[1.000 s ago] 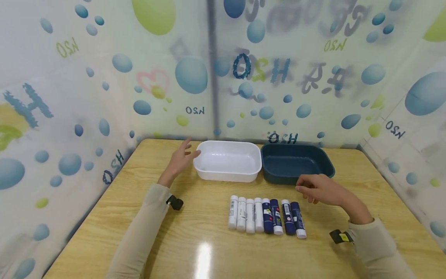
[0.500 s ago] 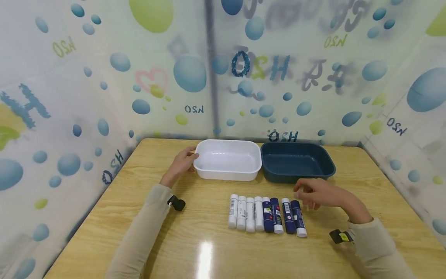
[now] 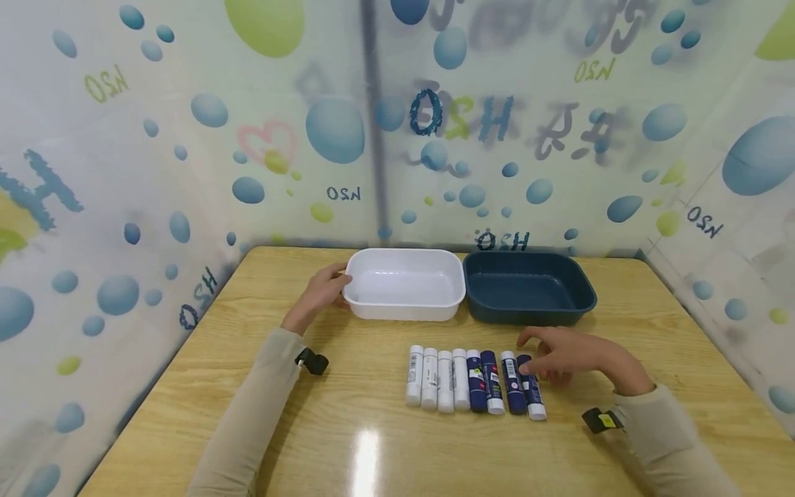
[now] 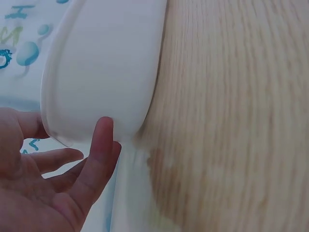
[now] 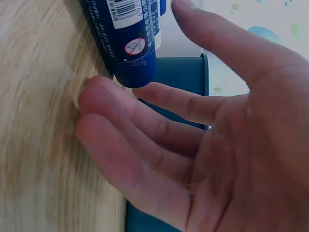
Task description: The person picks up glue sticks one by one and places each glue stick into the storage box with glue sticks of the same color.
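My left hand [image 3: 321,288] is at the left end of the white basin [image 3: 404,313], fingers loosely bent, with fingertips against its rim and end wall. In the left wrist view, one finger [image 4: 102,137] overlaps the basin's outer wall. My right hand [image 3: 574,353] hovers over the right end of a row of glue sticks, thumb and fingers apart. Its thumb tip overlaps the rightmost dark blue glue stick [image 3: 534,397] in the head view. In the right wrist view, the fingers [image 5: 108,145] lie close beside the blue glue stick's end [image 5: 135,72], not curled round it.
A dark blue basin [image 3: 528,317] stands beside the white one at the table's back edge. Several white glue sticks [image 3: 445,383] lie left of the blue ones [image 3: 476,383] on the wooden table [image 3: 298,428]. A patterned curtain [image 3: 279,138] hangs behind.
My left hand has come down onto the white basin's end. My right hand has moved from near the blue basin's front toward me, over the rightmost glue stick.
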Available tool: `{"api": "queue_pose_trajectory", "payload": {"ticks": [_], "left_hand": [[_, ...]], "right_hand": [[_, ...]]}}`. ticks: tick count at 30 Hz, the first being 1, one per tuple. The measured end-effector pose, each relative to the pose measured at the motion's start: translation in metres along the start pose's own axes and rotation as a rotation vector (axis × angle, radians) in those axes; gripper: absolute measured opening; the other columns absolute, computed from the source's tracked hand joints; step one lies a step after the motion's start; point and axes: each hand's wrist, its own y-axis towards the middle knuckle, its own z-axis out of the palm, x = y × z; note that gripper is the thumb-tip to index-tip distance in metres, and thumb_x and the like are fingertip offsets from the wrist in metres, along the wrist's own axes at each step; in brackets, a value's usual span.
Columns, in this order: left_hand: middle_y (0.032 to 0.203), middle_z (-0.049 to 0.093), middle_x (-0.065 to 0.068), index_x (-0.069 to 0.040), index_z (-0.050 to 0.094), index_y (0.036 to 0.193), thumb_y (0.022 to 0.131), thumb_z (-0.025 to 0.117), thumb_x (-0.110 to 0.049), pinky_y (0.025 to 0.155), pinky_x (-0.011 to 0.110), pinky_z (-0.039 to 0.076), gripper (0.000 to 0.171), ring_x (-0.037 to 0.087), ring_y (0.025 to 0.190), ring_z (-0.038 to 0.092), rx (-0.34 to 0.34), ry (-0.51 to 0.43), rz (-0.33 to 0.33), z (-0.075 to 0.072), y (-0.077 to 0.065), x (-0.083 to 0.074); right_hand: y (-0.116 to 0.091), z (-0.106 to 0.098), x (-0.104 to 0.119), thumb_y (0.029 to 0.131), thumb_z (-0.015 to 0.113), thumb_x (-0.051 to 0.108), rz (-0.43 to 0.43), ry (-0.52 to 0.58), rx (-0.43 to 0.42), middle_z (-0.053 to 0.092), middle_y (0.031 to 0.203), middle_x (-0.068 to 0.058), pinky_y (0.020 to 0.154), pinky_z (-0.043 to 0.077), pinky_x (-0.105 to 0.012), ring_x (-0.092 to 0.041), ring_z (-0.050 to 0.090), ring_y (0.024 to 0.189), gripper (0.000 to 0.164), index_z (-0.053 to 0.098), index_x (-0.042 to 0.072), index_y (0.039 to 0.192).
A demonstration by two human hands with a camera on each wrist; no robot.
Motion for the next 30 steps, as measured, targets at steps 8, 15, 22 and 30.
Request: {"api": "queue_pose_trajectory", "payload": {"ticks": [8, 15, 22, 30], "left_hand": [[0.144, 0.054, 0.03, -0.007, 0.033, 0.161, 0.107, 0.047, -0.02, 0.073, 0.037, 0.067, 0.057, 0.032, 0.103, 0.067, 0.027, 0.02, 0.022, -0.0024, -0.0006, 0.0003], [0.144, 0.055, 0.031, -0.008, 0.032, 0.162, 0.107, 0.047, -0.02, 0.076, 0.039, 0.067, 0.059, 0.035, 0.108, 0.068, 0.04, 0.035, 0.005, -0.0036, -0.0002, -0.0015], [0.141, 0.056, 0.031, -0.008, 0.031, 0.162, 0.107, 0.047, -0.021, 0.077, 0.038, 0.067, 0.059, 0.034, 0.106, 0.068, 0.057, 0.046, 0.004, -0.0049, 0.0002, -0.0026], [0.139, 0.056, 0.031, -0.009, 0.031, 0.162, 0.107, 0.047, -0.022, 0.08, 0.039, 0.067, 0.059, 0.03, 0.104, 0.067, 0.054, 0.067, 0.001, -0.0044, 0.0004, 0.0001]], "right_hand": [[0.0035, 0.0047, 0.0025, 0.091, 0.078, 0.039, 0.0, -0.006, 0.023, 0.067, 0.079, -0.003, 0.062, 0.058, -0.033, -0.02, 0.063, 0.066, 0.056, 0.055, 0.01, 0.133], [0.006, 0.008, 0.0035, 0.091, 0.079, 0.037, 0.001, -0.002, 0.04, 0.066, 0.078, -0.004, 0.062, 0.059, -0.033, -0.019, 0.063, 0.067, 0.054, 0.054, 0.01, 0.13], [0.0025, 0.0063, 0.0033, 0.088, 0.082, 0.031, -0.005, 0.016, 0.052, 0.065, 0.077, -0.004, 0.06, 0.056, -0.031, -0.019, 0.061, 0.066, 0.055, 0.053, 0.009, 0.129], [-0.0022, 0.0038, 0.002, 0.088, 0.082, 0.027, -0.003, 0.017, 0.073, 0.064, 0.078, -0.004, 0.058, 0.052, -0.029, -0.018, 0.059, 0.065, 0.054, 0.05, 0.007, 0.127]]}}
